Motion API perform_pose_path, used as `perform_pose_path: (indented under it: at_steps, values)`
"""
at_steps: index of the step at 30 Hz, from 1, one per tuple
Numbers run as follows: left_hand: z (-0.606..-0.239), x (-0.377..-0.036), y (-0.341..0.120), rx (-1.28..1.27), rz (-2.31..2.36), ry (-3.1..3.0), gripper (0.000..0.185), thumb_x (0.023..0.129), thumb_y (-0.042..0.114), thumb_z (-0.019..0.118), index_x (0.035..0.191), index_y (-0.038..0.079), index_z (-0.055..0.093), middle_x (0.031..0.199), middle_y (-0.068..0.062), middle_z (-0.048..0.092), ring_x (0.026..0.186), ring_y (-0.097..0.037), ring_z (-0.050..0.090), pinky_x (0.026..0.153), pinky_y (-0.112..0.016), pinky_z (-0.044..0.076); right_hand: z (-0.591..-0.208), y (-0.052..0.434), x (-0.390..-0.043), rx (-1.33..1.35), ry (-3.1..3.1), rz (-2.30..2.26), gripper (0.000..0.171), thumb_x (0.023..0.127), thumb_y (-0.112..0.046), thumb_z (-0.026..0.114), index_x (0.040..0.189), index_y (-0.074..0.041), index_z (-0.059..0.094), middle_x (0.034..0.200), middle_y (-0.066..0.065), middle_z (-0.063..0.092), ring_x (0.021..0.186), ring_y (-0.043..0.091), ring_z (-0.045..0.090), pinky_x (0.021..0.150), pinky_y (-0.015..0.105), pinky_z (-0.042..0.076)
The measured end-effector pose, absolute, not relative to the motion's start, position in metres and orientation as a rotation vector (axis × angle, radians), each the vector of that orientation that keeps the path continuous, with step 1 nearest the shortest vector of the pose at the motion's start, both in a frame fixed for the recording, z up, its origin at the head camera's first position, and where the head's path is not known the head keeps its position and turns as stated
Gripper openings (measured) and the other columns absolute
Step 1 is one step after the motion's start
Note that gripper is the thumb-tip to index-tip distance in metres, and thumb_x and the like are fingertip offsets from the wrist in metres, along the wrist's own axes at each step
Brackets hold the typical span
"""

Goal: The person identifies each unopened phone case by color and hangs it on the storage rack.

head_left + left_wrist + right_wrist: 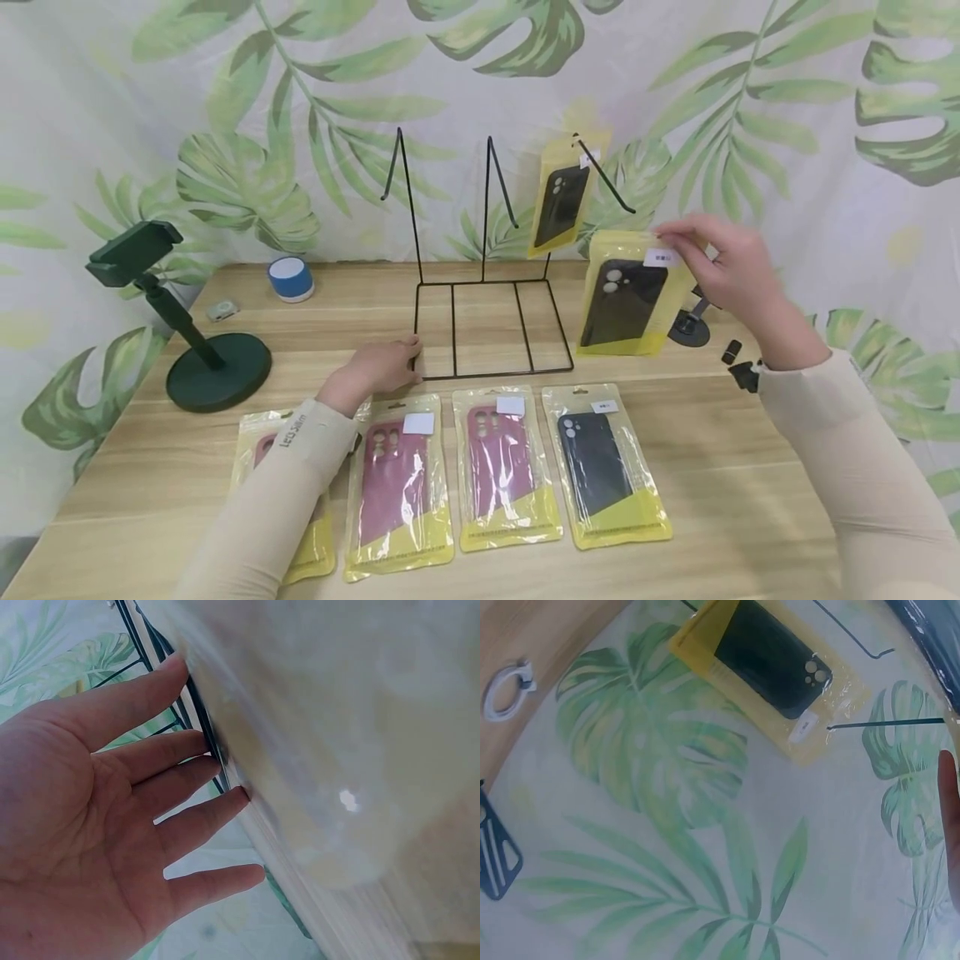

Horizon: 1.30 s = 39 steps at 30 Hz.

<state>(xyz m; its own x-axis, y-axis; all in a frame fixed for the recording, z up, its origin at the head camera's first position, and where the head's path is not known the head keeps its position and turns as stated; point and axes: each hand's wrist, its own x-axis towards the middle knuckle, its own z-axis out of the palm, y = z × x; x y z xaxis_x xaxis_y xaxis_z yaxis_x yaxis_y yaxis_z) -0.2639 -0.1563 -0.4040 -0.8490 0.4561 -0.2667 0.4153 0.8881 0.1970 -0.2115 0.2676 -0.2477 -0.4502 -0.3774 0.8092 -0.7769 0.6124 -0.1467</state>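
While our left hand [382, 364] rests with straight fingers against the front left corner of the black wire display rack [491, 329] on the wooden table [750, 500], our right hand [723, 262] pinches the top of a black phone case in a yellow packet [633, 300], holding it up just right of the rack and below its right-hand hook. From that hook a second black case in a yellow packet [558, 204] already hangs, and the right wrist view shows the hook's rod passing through the packet's top. We see four more packets lying in a row along the table's near edge: a black case [606, 467] at the right, two maroon cases [504, 467] [397, 487] beside it, and one more [262, 450] half hidden under our left sleeve [300, 467]. That sleeve carries small vertical lettering we can only partly make out. Each packet bears a white label, too small to read. At the table's left stand a dark green phone stand [191, 342] and, behind it, a small blue and white cylinder [290, 277]
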Motion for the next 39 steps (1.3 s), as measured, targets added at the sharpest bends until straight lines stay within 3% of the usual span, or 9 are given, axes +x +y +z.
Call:
perform_pose_path:
  at_steps: [4,16,23,27,30,33,36,39]
  values:
    - [-0.405,-0.264,-0.157,0.642,0.192,2.751,0.066,0.099,0.032,0.058,0.152,0.002,0.035,0.162,-0.015,0.029,0.14,-0.043,0.04,0.111,-0.059,0.039,-0.242,0.259,-0.223,0.877,-2.053,0.709,0.021,0.083,0.017,0.066,0.098,0.005,0.073,0.087,0.021,0.073,0.076,-0.016,0.053,0.071,0.006,0.042]
    - [-0.404,-0.263,-0.158,0.654,0.176,2.766,0.063,0.098,0.031,0.059,0.151,0.002,0.038,0.16,-0.015,0.032,0.139,-0.043,0.042,0.11,-0.059,0.041,-0.24,0.249,-0.25,0.74,-2.172,0.694,0.017,0.093,0.002,0.064,0.108,0.003,0.073,0.098,0.021,0.074,0.082,-0.025,0.05,0.075,0.006,0.042]
    - [-0.402,-0.262,-0.158,0.651,0.19,2.767,0.063,0.098,0.031,0.06,0.15,0.001,0.039,0.16,-0.016,0.032,0.14,-0.043,0.041,0.111,-0.059,0.039,-0.24,0.243,-0.266,0.618,-2.258,0.708,0.022,0.098,-0.01,0.062,0.118,-0.003,0.067,0.1,0.016,0.074,0.082,-0.024,0.046,0.067,0.015,0.039]
    - [-0.402,-0.261,-0.158,0.646,0.203,2.763,0.064,0.098,0.031,0.06,0.15,0.001,0.039,0.16,-0.016,0.032,0.14,-0.043,0.041,0.112,-0.06,0.038,-0.237,0.241,-0.274,0.557,-2.301,0.74,0.022,0.099,-0.014,0.06,0.118,-0.002,0.065,0.105,0.015,0.074,0.084,-0.013,0.053,0.072,0.016,0.04]
    - [-0.402,-0.261,-0.157,0.65,0.2,2.764,0.064,0.098,0.031,0.06,0.15,0.001,0.039,0.16,-0.016,0.032,0.14,-0.042,0.041,0.111,-0.059,0.039,-0.234,0.239,-0.28,0.5,-2.35,0.756,0.022,0.101,-0.018,0.059,0.116,-0.002,0.063,0.11,0.015,0.074,0.092,0.009,0.065,0.075,0.023,0.043]
    - [-0.402,-0.261,-0.157,0.649,0.197,2.762,0.063,0.098,0.031,0.06,0.15,0.001,0.04,0.16,-0.016,0.033,0.14,-0.042,0.041,0.111,-0.059,0.039,-0.23,0.238,-0.286,0.44,-2.412,0.767,0.026,0.101,-0.023,0.057,0.116,-0.002,0.06,0.115,0.015,0.072,0.104,0.029,0.066,0.084,0.036,0.048]
    - [-0.401,-0.261,-0.157,0.642,0.196,2.762,0.063,0.098,0.031,0.06,0.15,0.001,0.04,0.16,-0.016,0.032,0.141,-0.042,0.041,0.111,-0.059,0.039,-0.226,0.236,-0.294,0.399,-2.47,0.79,0.031,0.102,-0.027,0.055,0.119,-0.001,0.057,0.12,0.017,0.069,0.114,0.034,0.063,0.099,0.048,0.047]
    - [-0.401,-0.261,-0.158,0.633,0.195,2.762,0.063,0.098,0.031,0.06,0.15,0.002,0.04,0.16,-0.015,0.032,0.141,-0.041,0.04,0.112,-0.058,0.039,-0.223,0.234,-0.303,0.378,-2.505,0.792,0.033,0.103,-0.03,0.054,0.121,-0.002,0.055,0.123,0.018,0.067,0.116,0.035,0.061,0.101,0.051,0.046]
